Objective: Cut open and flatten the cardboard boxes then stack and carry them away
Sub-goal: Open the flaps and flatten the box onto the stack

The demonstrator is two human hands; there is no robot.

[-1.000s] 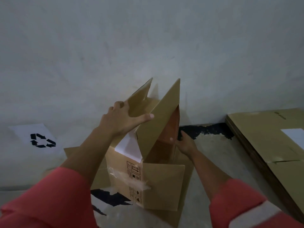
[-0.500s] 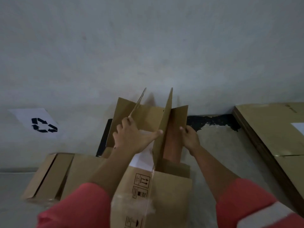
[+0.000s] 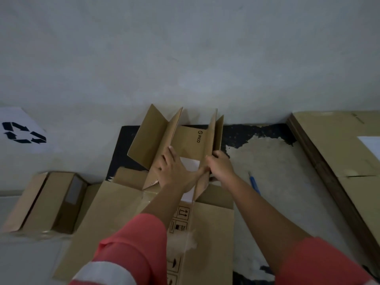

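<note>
Grip of right hand clamped on flap, left hand spread flat, cardboard box now lower

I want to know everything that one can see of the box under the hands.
The box is brown cardboard, opened and lying nearly flat on the floor. At its far end several flaps stand up near the wall. It bears a PICO print, a white label, black handling symbols and torn clear tape. The left hand presses on it with spread fingers; the right hand grips an upright flap.
</note>
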